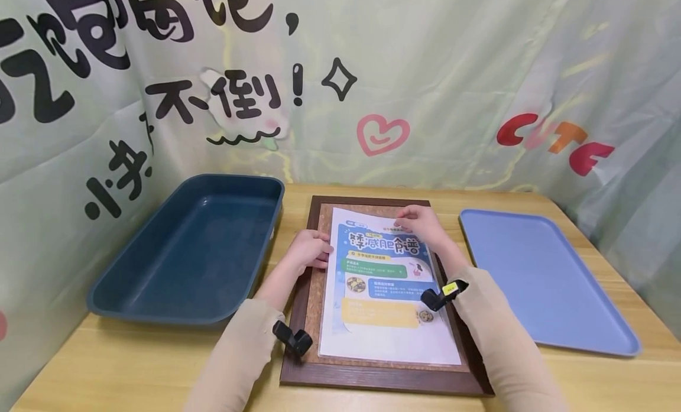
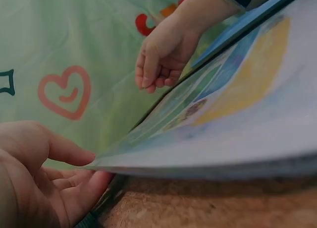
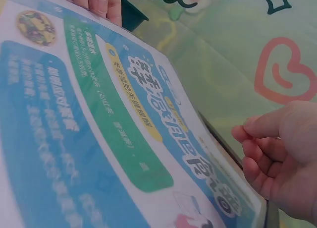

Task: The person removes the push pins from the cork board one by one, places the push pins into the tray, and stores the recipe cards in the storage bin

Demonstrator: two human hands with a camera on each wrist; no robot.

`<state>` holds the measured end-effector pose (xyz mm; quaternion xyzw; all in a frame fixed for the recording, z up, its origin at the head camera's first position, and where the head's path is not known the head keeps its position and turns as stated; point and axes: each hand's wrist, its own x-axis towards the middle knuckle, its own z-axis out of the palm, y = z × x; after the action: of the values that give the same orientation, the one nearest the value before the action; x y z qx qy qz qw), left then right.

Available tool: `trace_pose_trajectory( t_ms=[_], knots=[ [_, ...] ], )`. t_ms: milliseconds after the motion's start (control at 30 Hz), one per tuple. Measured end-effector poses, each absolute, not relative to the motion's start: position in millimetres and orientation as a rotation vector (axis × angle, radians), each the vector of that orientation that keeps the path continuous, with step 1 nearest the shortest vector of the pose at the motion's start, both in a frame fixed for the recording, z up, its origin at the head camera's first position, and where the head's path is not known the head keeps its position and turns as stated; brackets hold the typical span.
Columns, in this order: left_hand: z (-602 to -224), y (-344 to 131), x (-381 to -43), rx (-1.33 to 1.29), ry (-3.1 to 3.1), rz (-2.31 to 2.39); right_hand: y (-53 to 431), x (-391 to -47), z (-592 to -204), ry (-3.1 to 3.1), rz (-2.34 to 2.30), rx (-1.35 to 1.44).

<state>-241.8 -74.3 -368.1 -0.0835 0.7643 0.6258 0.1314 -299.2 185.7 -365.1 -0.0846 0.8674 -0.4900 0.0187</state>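
Printed sheet [image 1: 388, 314] over a framed cork board [image 1: 372, 376] on the bench [image 1: 133, 365]; the sheet lies within the dark frame, its left side raised off the cork [image 2: 198, 203], as the left wrist view shows. Left hand [image 1: 308, 249]: thumb above and fingers beneath, pinching the sheet's left edge, toward the far end; right hand [image 1: 424, 226]: fingers curled, thumb and fingertip pressed together beside the far right corner; nothing is seen between them, and whether they touch the sheet cannot be told.

The step in hand is judged to be setting the sheet squarely on the cork; the left pinch should stay light, since a tight grip could crease the edge; the far right corner is best steadied by the right hand before the left side is lowered, lest the sheet swivel; the strips of cork along the left and lower edges serve as a guide, and should run even with the frame; lowering from one side to the other, then smoothing with flat fingers, would probably limit bowing.
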Motion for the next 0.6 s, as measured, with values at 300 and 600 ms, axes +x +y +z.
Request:
trace_pose_trajectory(
  t_ms=[300,600],
  knots=[
    [-368,-77,-221,-0.191,2.159,1.829,204,-278,-354,2.676,-1.519,-0.26],
    [-373,-77,-200,-0.113,2.083,1.885,242,-251,-348,2.733,-1.536,-0.279]
  ],
)
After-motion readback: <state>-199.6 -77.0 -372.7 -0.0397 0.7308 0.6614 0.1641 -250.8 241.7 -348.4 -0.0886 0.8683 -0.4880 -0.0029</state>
